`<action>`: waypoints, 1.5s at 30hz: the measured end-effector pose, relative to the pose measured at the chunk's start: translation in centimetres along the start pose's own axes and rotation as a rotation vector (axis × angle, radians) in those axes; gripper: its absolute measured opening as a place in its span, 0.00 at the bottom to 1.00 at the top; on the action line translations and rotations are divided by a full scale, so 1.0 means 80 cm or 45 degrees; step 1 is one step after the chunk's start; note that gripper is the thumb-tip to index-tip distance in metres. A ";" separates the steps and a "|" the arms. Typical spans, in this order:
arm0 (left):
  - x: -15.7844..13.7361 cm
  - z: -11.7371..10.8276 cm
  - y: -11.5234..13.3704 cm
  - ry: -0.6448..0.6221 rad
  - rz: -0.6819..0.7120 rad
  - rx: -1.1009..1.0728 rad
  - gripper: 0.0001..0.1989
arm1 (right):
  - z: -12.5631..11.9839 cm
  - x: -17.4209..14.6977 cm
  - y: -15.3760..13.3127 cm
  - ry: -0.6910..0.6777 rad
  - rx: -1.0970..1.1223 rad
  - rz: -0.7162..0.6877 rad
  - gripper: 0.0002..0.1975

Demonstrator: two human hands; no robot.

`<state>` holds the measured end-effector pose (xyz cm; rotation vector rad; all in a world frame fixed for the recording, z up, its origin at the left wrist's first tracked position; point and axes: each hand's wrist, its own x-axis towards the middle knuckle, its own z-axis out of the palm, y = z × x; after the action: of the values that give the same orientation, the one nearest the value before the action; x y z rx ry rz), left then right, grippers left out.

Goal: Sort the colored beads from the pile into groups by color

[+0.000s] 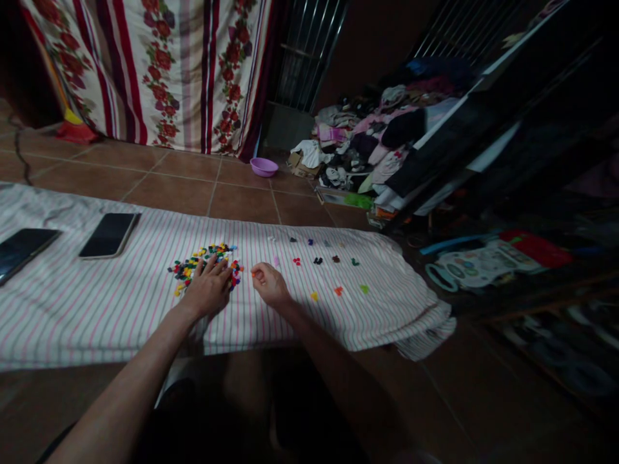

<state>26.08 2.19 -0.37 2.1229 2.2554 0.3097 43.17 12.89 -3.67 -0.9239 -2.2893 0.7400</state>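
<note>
A heap of small multicoloured plastic pieces [182, 269] lies on the striped cloth [145, 303]; their exact kind is too small to tell. My left hand [209, 285] rests palm down on the heap, fingers stretched and slightly apart. Just right of the heap, my right hand [271, 285] is closed in a pinch, with a small orange piece [253, 275] at its fingertips. Further right, pieces sit in little groups by colour, among them red pieces [296, 261], black pieces [318, 261], yellow pieces [314, 296], orange pieces [338, 291] and lime green pieces [364, 289].
Two phones, a nearer one [24, 251] and another phone [109, 235], lie on the cloth at left. Beyond, a purple basin [264, 167] stands on the tiled floor before a floral curtain [188, 77]. Clothes [377, 135] are piled at the back right.
</note>
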 end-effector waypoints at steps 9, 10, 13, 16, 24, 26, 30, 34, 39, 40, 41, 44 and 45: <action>0.010 0.010 0.003 0.055 0.011 -0.004 0.22 | -0.028 -0.009 0.029 0.123 -0.006 0.085 0.10; 0.011 0.010 0.003 0.056 0.010 -0.002 0.21 | -0.031 -0.009 0.033 0.156 -0.016 0.104 0.10; 0.014 0.010 0.004 0.056 0.011 0.008 0.21 | -0.043 -0.007 0.044 0.252 -0.055 0.171 0.10; 0.016 0.011 0.003 0.060 0.018 0.020 0.21 | -0.053 0.000 0.052 0.299 -0.098 0.222 0.11; 0.018 0.015 0.002 0.089 0.021 0.022 0.21 | -0.061 0.017 0.057 0.355 -0.121 0.280 0.10; 0.018 0.015 0.002 0.087 0.024 0.026 0.22 | -0.061 0.016 0.058 0.347 -0.118 0.261 0.10; 0.019 0.015 0.003 0.084 0.016 0.033 0.23 | -0.067 0.012 0.063 0.367 -0.170 0.271 0.10; 0.020 0.018 0.003 0.096 0.032 0.040 0.23 | -0.082 0.003 0.070 0.384 -0.216 0.331 0.10; 0.021 0.022 0.001 0.137 0.035 0.018 0.23 | -0.111 -0.018 0.082 0.396 -0.158 0.389 0.05; 0.021 0.022 0.001 0.149 0.036 0.015 0.23 | -0.119 -0.024 0.085 0.412 -0.167 0.400 0.05; 0.021 0.021 0.001 0.161 0.040 0.014 0.23 | -0.127 -0.030 0.088 0.432 -0.184 0.410 0.06; 0.021 0.020 0.000 0.196 0.056 0.007 0.24 | -0.152 -0.050 0.101 0.475 -0.232 0.446 0.08; 0.021 0.020 0.000 0.207 0.060 -0.002 0.23 | -0.160 -0.058 0.106 0.479 -0.238 0.455 0.09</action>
<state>26.20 4.03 -1.72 2.2288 2.2892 0.5036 58.16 18.20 -1.74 -1.4501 -1.9047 0.4454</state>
